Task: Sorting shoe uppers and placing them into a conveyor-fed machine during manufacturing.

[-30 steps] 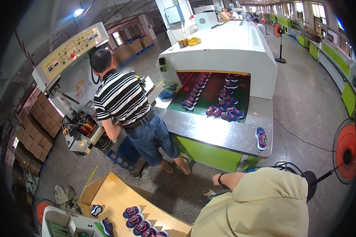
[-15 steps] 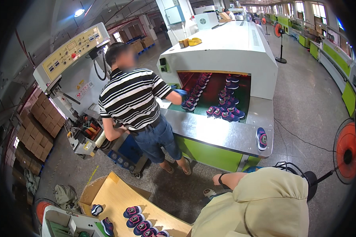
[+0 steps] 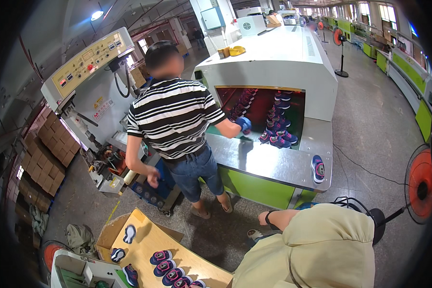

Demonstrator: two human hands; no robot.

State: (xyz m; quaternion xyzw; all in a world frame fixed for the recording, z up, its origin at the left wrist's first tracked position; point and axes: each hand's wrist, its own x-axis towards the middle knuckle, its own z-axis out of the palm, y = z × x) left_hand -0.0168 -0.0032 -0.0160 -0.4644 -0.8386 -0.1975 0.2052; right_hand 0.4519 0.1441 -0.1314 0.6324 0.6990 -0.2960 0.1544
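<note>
My right hand (image 3: 263, 218), with a black band on its wrist, hangs low beside my beige shirt, over the grey floor. I see no thing in it; its fingers are too small and turned away to read. My left hand is out of the picture. To the left of my body is a tan tabletop (image 3: 197, 249) with a row of navy and pink sneakers (image 3: 163, 268). Further along it are other sneakers, one sole up (image 3: 117, 255), and a white-soled shoe (image 3: 129, 234) near or above the surface.
A co-worker in a striped shirt (image 3: 177, 115) stands at a white tunnel machine (image 3: 273, 67), one blue-gloved hand (image 3: 244, 126) at its mouth. Sneakers (image 3: 277, 126) line its belt; a single sneaker (image 3: 317, 169) rests on its metal ledge. A floor fan (image 3: 420, 187) stands at right.
The co-worker has shifted right, the gloved hand moving across the machine mouth and the other hand coming into sight. The white-soled shoe has appeared by the tabletop. My right hand stays put.
</note>
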